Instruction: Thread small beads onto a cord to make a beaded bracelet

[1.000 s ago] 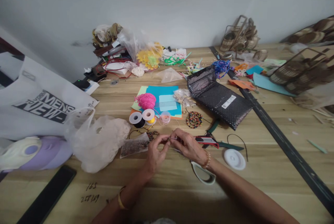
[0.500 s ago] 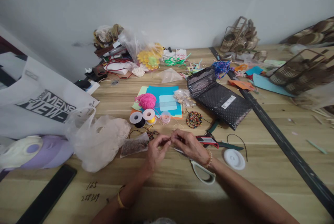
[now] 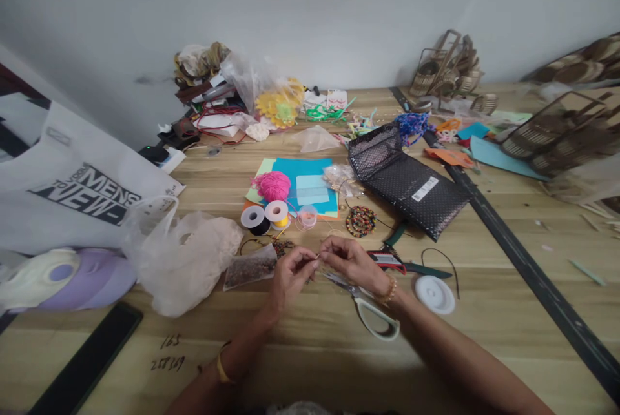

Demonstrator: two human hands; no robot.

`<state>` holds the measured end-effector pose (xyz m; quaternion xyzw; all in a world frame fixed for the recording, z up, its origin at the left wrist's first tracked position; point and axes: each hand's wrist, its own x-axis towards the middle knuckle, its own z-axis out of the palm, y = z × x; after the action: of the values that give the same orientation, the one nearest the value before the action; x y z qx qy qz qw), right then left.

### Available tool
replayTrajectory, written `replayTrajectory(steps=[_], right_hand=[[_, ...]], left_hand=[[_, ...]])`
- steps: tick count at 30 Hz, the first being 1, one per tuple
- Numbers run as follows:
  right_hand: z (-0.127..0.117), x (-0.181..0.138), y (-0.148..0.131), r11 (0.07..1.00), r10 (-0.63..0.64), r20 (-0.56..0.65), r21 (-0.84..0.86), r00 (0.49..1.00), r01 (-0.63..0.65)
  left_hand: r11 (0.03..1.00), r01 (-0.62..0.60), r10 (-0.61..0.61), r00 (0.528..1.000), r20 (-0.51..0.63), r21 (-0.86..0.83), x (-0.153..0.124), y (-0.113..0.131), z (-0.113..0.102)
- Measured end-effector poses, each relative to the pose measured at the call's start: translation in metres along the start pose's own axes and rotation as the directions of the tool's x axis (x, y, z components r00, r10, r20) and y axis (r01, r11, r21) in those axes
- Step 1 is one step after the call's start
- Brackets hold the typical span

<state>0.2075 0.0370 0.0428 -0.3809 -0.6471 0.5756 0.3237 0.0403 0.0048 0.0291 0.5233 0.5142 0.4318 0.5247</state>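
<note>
My left hand [image 3: 292,271] and my right hand [image 3: 349,261] meet fingertip to fingertip above the table, both closed in a pinch. A thin thread [image 3: 318,255] runs between the fingers, mostly hidden by them. Below the right hand lie scissors [image 3: 378,321] with pale handles, their blades pointing toward the left hand. A clear bag of small dark beads [image 3: 249,268] rests beside the left hand. Beyond the hands are a coil of colourful beads [image 3: 361,221], a spool of black thread [image 3: 256,220], a spool of yellow thread [image 3: 277,213] and a small pink spool [image 3: 307,216].
Pink yarn [image 3: 274,186] sits on blue paper [image 3: 310,170]. A black bubble mailer [image 3: 407,186], a box cutter [image 3: 387,260] and a white spool [image 3: 434,294] lie to the right. At left are a plastic bag [image 3: 184,266] and a black phone-like slab [image 3: 90,360].
My right hand has tilted and shifted slightly, uncovering more of the scissors' blades. Small dark bits now show below the left fingertips. Both hands stay pinched together.
</note>
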Motion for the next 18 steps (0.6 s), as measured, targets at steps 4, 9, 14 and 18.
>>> replayTrajectory(steps=[4, 9, 14, 18], right_hand=[[0.001, 0.002, 0.004, 0.973, 0.116, 0.04, 0.198, 0.992, -0.122], [0.005, 0.003, 0.0, 0.9, 0.246, 0.092, 0.348, 0.965, -0.263], [0.009, 0.001, -0.002, 0.911, 0.251, 0.098, 0.312, 0.963, -0.269], [0.009, 0.001, 0.001, 0.915, 0.237, 0.107, 0.308, 0.966, -0.259]], left_hand=[[0.951, -0.163, 0.174, 0.985, -0.019, 0.262, -0.001, -0.007, 0.001], [0.735, -0.365, 0.431, 0.902, 0.022, 0.571, -0.003, -0.017, 0.0], [0.612, -0.434, 0.525, 0.848, 0.07, 0.661, -0.005, -0.015, 0.0], [0.623, -0.44, 0.527, 0.847, 0.069, 0.647, -0.005, -0.013, 0.0]])
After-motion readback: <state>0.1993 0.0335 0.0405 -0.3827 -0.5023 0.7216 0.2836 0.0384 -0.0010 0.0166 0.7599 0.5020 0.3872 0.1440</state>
